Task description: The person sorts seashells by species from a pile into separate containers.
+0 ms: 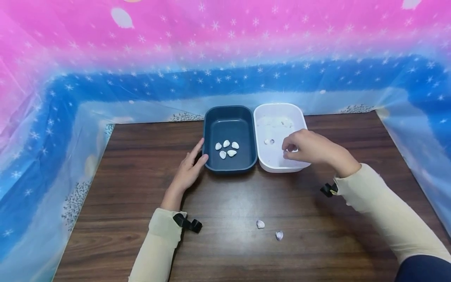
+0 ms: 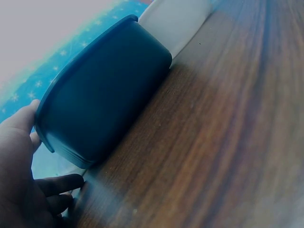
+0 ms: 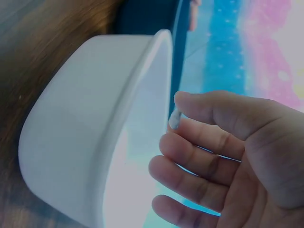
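Between the thumb and index finger of my right hand [image 1: 304, 147] is a small white seashell [image 3: 175, 118], pinched above the white tub [image 1: 282, 170]. Inside that tub lie two more shells [image 1: 266, 141], left of the hand. My left hand [image 1: 186, 172] rests against the left wall of the dark blue-green tub [image 1: 230, 171], its fingers extended along the side and the thumb near the front corner. Several white shells [image 1: 231, 153] are grouped on the dark tub's floor. Nearer to me, a pale shell [image 1: 260, 224] and a purplish shell [image 1: 279, 235] lie on the table.
The two tubs stand side by side toward the back of the brown wooden table [image 1: 225, 254]. Behind and around the table hangs a pink and blue cloth [image 1: 211, 78] with a snowflake print. Black straps [image 1: 186, 223] sit at both wrists.
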Demonstrator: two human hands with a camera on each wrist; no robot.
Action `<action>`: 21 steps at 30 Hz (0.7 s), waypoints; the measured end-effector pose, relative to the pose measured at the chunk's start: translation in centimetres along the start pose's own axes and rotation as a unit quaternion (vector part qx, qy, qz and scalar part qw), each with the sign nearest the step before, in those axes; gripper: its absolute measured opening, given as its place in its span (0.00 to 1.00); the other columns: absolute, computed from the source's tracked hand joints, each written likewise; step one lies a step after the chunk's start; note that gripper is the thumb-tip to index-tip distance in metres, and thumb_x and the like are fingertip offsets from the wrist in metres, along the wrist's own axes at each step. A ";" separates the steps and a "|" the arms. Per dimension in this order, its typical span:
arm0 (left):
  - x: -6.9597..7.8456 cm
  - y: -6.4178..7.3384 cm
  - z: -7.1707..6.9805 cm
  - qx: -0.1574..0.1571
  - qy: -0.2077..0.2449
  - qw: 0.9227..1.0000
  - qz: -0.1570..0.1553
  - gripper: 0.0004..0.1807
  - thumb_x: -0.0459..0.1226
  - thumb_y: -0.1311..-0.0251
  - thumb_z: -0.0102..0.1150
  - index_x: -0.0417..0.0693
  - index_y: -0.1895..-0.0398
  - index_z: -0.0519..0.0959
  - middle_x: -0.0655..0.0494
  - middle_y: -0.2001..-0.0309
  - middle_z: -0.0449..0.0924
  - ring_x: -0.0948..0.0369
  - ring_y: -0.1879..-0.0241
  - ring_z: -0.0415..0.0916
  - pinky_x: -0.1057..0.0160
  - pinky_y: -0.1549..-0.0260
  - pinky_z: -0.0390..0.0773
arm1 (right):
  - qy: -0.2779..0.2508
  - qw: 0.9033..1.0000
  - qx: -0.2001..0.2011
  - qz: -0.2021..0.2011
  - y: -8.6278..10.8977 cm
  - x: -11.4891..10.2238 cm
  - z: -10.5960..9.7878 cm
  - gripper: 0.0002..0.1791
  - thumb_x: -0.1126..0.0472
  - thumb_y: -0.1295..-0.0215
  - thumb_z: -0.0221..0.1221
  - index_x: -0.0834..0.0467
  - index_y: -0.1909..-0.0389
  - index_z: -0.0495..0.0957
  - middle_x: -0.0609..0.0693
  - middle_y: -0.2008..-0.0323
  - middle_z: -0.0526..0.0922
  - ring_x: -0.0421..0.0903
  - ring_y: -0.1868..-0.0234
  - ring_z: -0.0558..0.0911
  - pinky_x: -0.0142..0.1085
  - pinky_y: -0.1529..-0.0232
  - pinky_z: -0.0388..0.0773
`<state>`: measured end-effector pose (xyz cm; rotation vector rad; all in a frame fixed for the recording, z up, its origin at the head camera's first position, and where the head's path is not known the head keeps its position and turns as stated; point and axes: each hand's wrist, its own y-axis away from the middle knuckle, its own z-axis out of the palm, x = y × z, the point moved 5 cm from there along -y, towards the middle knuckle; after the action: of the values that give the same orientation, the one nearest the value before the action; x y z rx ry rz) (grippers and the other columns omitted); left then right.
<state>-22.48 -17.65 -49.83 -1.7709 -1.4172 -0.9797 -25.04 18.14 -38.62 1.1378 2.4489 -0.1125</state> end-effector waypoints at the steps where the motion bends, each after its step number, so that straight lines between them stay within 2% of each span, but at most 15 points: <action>1: 0.0 0.0 0.0 0.000 0.001 1.000 0.001 0.35 0.54 0.18 0.49 0.67 0.13 0.53 0.49 0.19 0.60 0.49 0.19 0.55 0.44 0.19 0.36 | 0.001 1.000 0.000 0.001 -0.3 0.3 0.1 0.06 0.65 0.32 0.69 0.60 0.57 0.90 0.48 0.62 0.90 0.45 0.61 0.85 0.49 0.54 0.84; 12: 0.2 0.1 0.0 0.003 0.009 1.000 0.010 0.35 0.51 0.18 0.49 0.65 0.13 0.53 0.50 0.19 0.60 0.51 0.19 0.55 0.45 0.19 0.36 | -0.011 1.000 0.013 0.025 -2.7 3.5 0.9 0.08 0.68 0.32 0.67 0.67 0.55 0.88 0.56 0.61 0.90 0.51 0.59 0.87 0.51 0.54 0.85; 21: 0.2 0.1 0.0 0.001 0.010 1.000 0.009 0.35 0.52 0.18 0.48 0.65 0.13 0.53 0.49 0.19 0.60 0.50 0.19 0.55 0.45 0.19 0.36 | -0.012 0.997 0.030 0.068 -4.1 5.8 2.0 0.11 0.68 0.31 0.66 0.68 0.51 0.87 0.62 0.56 0.90 0.58 0.54 0.88 0.56 0.48 0.83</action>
<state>-22.36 -17.52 -49.64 -1.7652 -1.3860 -0.9842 -30.62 19.05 -43.28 1.3183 2.3525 -0.1583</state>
